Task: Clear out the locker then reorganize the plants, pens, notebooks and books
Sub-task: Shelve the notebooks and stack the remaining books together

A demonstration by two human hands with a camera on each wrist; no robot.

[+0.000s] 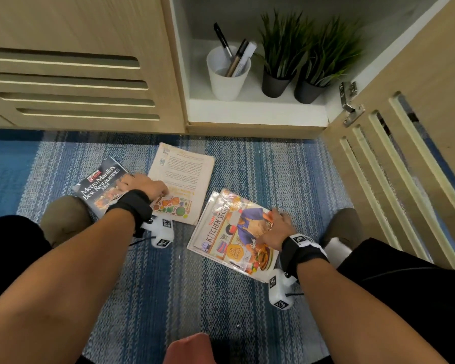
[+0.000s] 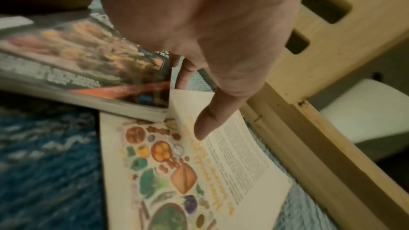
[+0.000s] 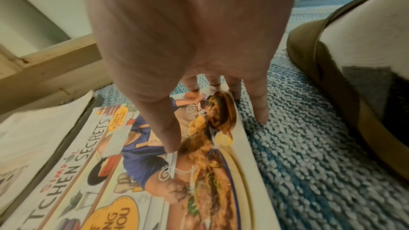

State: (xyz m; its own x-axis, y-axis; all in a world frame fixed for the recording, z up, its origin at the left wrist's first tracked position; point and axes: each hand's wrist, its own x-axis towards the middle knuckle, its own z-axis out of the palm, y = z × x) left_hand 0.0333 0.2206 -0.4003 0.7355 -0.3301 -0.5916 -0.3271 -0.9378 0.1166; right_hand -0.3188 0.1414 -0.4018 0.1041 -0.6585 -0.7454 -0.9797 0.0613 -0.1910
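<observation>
Three books lie on the carpet in front of the open locker (image 1: 255, 111). My left hand (image 1: 145, 186) sits where the dark "Best Restaurants" book (image 1: 100, 187) overlaps the cream cookbook (image 1: 184, 174). Its thumb (image 2: 205, 123) presses the cream cookbook (image 2: 221, 172) while its fingers (image 2: 184, 74) curl past that book's corner. My right hand (image 1: 276, 227) grips the right edge of the "Kitchen Secrets" book (image 1: 229, 240), with the thumb (image 3: 163, 128) on the cover (image 3: 99, 172). Inside the locker stand a white cup of pens (image 1: 227, 72) and two plants (image 1: 281, 53) (image 1: 323, 61).
The locker's slatted door (image 1: 394, 153) hangs open at the right, close to my right shoe (image 1: 344, 227). Closed slatted doors (image 1: 63, 82) fill the left. My left shoe (image 1: 63, 216) touches the dark book. Blue striped carpet (image 1: 195, 298) covers the floor.
</observation>
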